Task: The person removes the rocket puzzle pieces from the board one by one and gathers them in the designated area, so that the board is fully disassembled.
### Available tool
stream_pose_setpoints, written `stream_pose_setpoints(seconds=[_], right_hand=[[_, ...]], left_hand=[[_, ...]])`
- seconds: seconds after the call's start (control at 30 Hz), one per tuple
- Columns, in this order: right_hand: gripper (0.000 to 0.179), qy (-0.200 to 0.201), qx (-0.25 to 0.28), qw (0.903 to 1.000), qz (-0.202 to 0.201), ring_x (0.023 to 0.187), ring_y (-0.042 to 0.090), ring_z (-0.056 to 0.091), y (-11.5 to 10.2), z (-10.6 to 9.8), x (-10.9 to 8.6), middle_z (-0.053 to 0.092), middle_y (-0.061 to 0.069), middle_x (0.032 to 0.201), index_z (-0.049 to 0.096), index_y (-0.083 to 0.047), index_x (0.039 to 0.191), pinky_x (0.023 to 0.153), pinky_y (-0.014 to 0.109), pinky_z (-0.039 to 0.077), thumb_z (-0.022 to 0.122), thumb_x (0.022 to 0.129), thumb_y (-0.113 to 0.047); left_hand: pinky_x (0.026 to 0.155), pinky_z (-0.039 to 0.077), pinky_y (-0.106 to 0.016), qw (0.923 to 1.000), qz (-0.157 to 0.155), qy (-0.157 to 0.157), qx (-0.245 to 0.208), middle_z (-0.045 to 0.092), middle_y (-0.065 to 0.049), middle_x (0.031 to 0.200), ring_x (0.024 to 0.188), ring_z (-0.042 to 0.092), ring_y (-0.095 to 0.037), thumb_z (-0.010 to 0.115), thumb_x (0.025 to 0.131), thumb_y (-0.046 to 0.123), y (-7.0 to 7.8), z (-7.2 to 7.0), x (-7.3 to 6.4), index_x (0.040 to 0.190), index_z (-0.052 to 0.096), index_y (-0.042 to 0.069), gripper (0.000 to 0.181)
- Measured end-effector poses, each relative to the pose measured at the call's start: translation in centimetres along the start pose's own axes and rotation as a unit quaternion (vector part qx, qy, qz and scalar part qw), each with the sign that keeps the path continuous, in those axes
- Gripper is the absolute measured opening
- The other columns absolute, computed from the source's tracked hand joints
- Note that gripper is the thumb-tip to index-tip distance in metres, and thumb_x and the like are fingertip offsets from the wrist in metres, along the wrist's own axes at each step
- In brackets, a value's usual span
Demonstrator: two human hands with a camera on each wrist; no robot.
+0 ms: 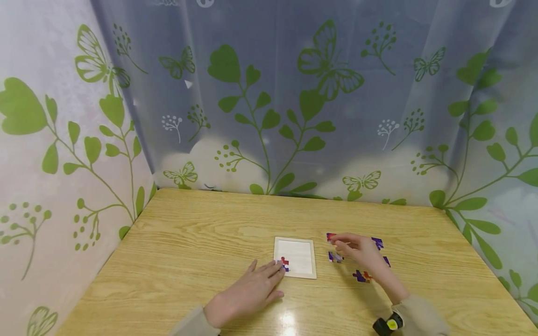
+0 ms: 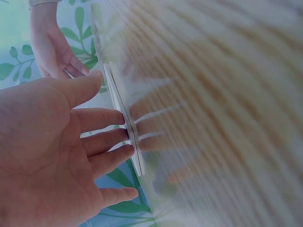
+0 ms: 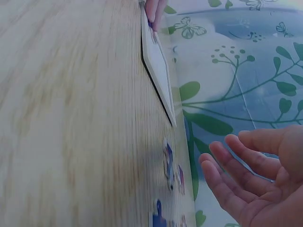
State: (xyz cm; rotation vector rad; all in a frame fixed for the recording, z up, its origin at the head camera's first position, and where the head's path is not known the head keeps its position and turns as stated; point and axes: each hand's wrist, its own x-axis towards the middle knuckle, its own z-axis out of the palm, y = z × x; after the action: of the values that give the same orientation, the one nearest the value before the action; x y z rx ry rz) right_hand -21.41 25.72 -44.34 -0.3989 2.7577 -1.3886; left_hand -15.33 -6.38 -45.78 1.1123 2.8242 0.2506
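Note:
A white puzzle tray (image 1: 314,261) with a raised rim lies on the table. One red, purple and white jigsaw piece (image 1: 286,264) sits in its lower left corner. My left hand (image 1: 254,287) lies at that corner, straight fingertips touching the tray's edge and the piece. In the left wrist view its fingers (image 2: 106,137) are spread along the tray's side. To the right, my right hand (image 1: 362,252) hovers over loose jigsaw pieces, near a red and purple piece (image 1: 330,236). Loosely bent fingers (image 3: 227,172) show nothing between them in the right wrist view.
Right of the tray, other loose pieces lie around my right hand: a purple and white piece (image 1: 335,256), a purple and orange piece (image 1: 362,276) and a purple piece (image 1: 377,242). A patterned curtain (image 1: 269,116) stands behind the wooden table (image 1: 201,224).

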Motion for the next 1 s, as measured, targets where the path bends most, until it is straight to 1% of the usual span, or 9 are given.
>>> stream_pose_setpoints(seconds=[0.07,0.2,0.33,0.4,0.5,0.57,0.63,0.77,1.0], right_hand=[[0.031,0.000,0.002,1.0000,-0.004,0.098,0.029,0.073,-0.2,0.4,0.3,0.073,0.017,0.118,0.070,-0.001,0.124,0.077,0.036,0.061,0.061,0.103,-0.022],[0.030,-0.004,0.006,0.9995,-0.031,0.098,0.029,0.073,-0.2,1.3,0.8,0.074,0.016,0.115,0.070,-0.002,0.124,0.075,0.030,0.061,0.062,0.102,-0.021],[0.029,-0.019,0.012,0.9986,-0.047,0.096,0.031,0.073,-0.7,2.1,1.4,0.073,0.017,0.115,0.070,0.000,0.123,0.074,0.031,0.062,0.061,0.103,-0.019],[0.029,-0.024,0.008,0.9988,-0.041,0.094,0.032,0.073,-1.2,2.6,1.6,0.073,0.017,0.114,0.070,-0.001,0.122,0.070,0.031,0.061,0.061,0.103,-0.020],[0.027,-0.025,-0.013,0.9987,-0.043,0.094,0.027,0.072,-1.8,3.5,1.9,0.074,0.013,0.113,0.073,-0.003,0.119,0.069,0.028,0.058,0.063,0.102,-0.021],[0.026,-0.027,-0.026,0.9983,-0.045,0.094,0.026,0.072,-1.9,4.0,2.0,0.075,0.011,0.111,0.074,-0.005,0.117,0.071,0.028,0.058,0.063,0.102,-0.022],[0.024,-0.032,-0.031,0.9976,-0.052,0.096,0.025,0.072,-2.0,4.6,2.3,0.075,0.010,0.111,0.075,-0.005,0.116,0.076,0.029,0.059,0.063,0.101,-0.021],[0.024,-0.049,-0.030,0.9962,-0.066,0.097,0.026,0.072,-2.3,5.5,2.4,0.075,0.010,0.112,0.075,-0.006,0.116,0.080,0.034,0.060,0.063,0.102,-0.021],[0.024,-0.064,-0.033,0.9943,-0.079,0.098,0.027,0.071,-3.0,6.8,2.9,0.074,0.010,0.114,0.075,-0.007,0.116,0.079,0.033,0.060,0.062,0.102,-0.022]], left_hand=[[0.117,0.032,-0.061,1.0000,0.001,0.002,0.000,0.039,-0.009,0.160,0.148,0.038,-0.026,0.048,0.106,0.041,0.0,0.0,0.0,0.153,0.044,0.007,0.058],[0.118,0.031,-0.061,1.0000,0.000,0.003,0.001,0.039,-0.009,0.160,0.148,0.037,-0.026,0.048,0.107,0.040,-0.1,0.0,0.0,0.153,0.044,0.006,0.058],[0.118,0.030,-0.061,1.0000,-0.001,0.003,-0.001,0.038,-0.009,0.161,0.148,0.037,-0.026,0.049,0.106,0.040,0.0,0.0,0.0,0.153,0.044,0.006,0.058],[0.118,0.030,-0.061,1.0000,0.000,0.004,-0.003,0.038,-0.010,0.160,0.148,0.037,-0.027,0.049,0.106,0.040,0.0,0.0,0.0,0.153,0.044,0.006,0.058],[0.117,0.031,-0.062,0.9999,0.004,0.009,-0.009,0.039,-0.011,0.160,0.147,0.039,-0.028,0.049,0.107,0.039,-0.1,0.0,0.0,0.152,0.045,0.005,0.057],[0.117,0.031,-0.063,0.9999,0.005,0.011,-0.011,0.039,-0.011,0.160,0.146,0.039,-0.029,0.049,0.107,0.039,-0.1,0.0,0.1,0.152,0.046,0.005,0.056],[0.116,0.032,-0.063,0.9998,0.005,0.015,-0.011,0.040,-0.011,0.160,0.146,0.041,-0.029,0.049,0.107,0.039,-0.2,0.1,0.1,0.151,0.047,0.005,0.056],[0.116,0.033,-0.062,0.9997,0.000,0.019,-0.013,0.042,-0.010,0.158,0.145,0.042,-0.028,0.051,0.106,0.039,-0.2,0.1,0.2,0.150,0.049,0.006,0.054],[0.114,0.036,-0.063,0.9993,0.000,0.037,-0.007,0.049,-0.012,0.151,0.140,0.047,-0.026,0.053,0.105,0.039,-0.2,-0.1,0.4,0.145,0.055,0.007,0.051]])
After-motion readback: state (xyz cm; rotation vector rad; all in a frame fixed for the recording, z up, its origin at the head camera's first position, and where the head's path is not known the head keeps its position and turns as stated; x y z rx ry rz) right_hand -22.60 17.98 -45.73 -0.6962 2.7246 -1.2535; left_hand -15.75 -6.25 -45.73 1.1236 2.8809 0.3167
